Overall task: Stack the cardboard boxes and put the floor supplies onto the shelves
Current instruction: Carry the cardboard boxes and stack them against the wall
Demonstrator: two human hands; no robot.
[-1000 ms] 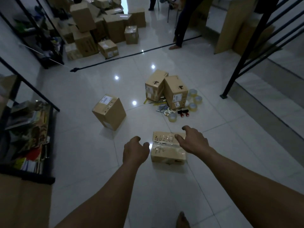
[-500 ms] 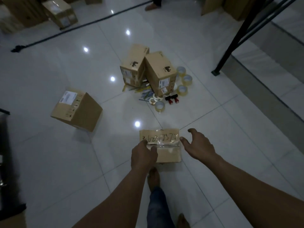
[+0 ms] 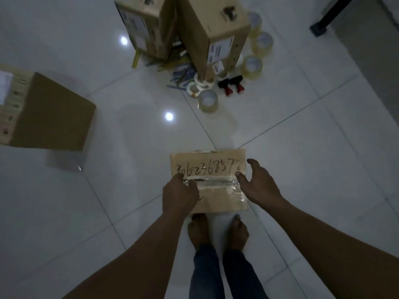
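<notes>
1. One large box (image 3: 54, 113) stands well apart, unstacked.
2. Small taped box (image 3: 211, 167) lies on the floor (image 3: 302, 147) by the feet (image 3: 198, 231).
3. Left hand (image 3: 180, 196) has curled its fingers onto the box's left end; right hand (image 3: 259, 186), fingers apart, now touches the right end: lift likely next.

The small taped box (image 3: 208, 167) bore handwritten digits, roughly "306236857" with both ends unclear, while the white labels (image 3: 220, 49) on the tall box (image 3: 216, 22) were too blurred to read.

left hand (image 3: 180, 195), right hand (image 3: 259, 186) on small box (image 3: 216, 167)
</notes>
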